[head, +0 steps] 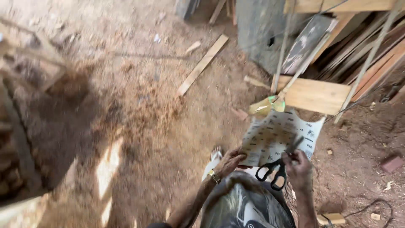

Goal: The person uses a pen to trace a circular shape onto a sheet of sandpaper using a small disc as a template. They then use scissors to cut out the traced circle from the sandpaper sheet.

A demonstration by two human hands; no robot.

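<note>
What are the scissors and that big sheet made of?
The scissors seem to have glossy black plastic handles and dull grey metal blades. The sheet looks like paper, maybe sandpaper backing: pale, matte, printed all over, thin enough to bend in the left hand.

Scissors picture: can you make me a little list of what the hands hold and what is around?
Left hand: holds the near left edge of the paper sheet
Right hand: grips the black scissors, blades on the sheet
Wrist: gold watch on the left one
Ground: dirt floor covered in sawdust
Lying about: a loose plank, a wide board beyond the sheet, a brick at the right
Behind: stacked boards, leaning
</note>
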